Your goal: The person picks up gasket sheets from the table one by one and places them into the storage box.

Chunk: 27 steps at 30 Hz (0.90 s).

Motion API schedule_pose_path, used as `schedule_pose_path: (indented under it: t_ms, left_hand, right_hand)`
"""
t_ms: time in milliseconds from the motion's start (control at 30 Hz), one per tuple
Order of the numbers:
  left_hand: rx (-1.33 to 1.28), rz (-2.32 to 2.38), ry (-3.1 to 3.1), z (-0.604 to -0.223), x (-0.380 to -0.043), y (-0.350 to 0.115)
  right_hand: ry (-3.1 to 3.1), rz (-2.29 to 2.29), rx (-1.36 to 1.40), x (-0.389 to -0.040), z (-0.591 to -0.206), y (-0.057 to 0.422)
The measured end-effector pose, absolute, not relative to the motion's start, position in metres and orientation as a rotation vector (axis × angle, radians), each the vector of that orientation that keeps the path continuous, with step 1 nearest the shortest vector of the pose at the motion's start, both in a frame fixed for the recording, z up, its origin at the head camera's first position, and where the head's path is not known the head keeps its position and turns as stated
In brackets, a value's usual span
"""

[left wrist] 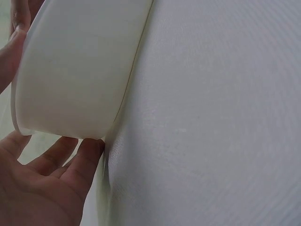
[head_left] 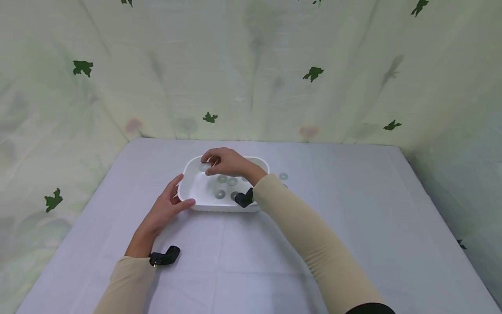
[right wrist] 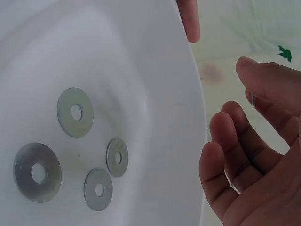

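Note:
A white plastic tub (head_left: 201, 192) with rounded corners stands on the cloth-covered table. My left hand (head_left: 168, 205) grips its left end, thumb at the front rim and fingers round the side; the left wrist view shows fingertips (left wrist: 89, 146) against the outer wall. Above the tub's left part, my right hand (head_left: 225, 161) pinches a flat metal washer (head_left: 205, 166) between thumb and forefinger. In the right wrist view only a thin edge of that washer (right wrist: 254, 100) shows. Several washers (right wrist: 75, 113) lie flat on the tub floor, of differing sizes.
Just right of the tub, a loose washer (head_left: 283, 176) lies on the white tablecloth (head_left: 353, 209), with another partly hidden by the right sleeve (head_left: 302, 222). A pale curtain (head_left: 243, 78) with green leaf shapes hangs behind and beside the table.

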<state>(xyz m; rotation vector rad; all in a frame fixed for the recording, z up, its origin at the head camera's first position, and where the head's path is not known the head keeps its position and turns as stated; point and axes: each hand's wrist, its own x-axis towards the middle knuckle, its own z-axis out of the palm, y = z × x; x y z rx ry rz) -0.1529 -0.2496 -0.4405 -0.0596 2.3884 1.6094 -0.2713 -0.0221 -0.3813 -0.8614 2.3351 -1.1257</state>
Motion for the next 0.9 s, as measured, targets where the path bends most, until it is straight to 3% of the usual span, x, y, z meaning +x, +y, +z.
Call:
schedule_pose_path:
  t_ms: [533,900]
  left_hand:
    - [-0.040,1.605,2.393,-0.441,-0.150,-0.246]
    - [-0.048,1.572,2.413,-0.441,-0.151,-0.243]
  right_hand:
    - [2.343,-1.084,-0.810,-0.267,-0.385,-0.018]
    - [2.502,-0.869,-0.907,-0.256,-0.343,0.053]
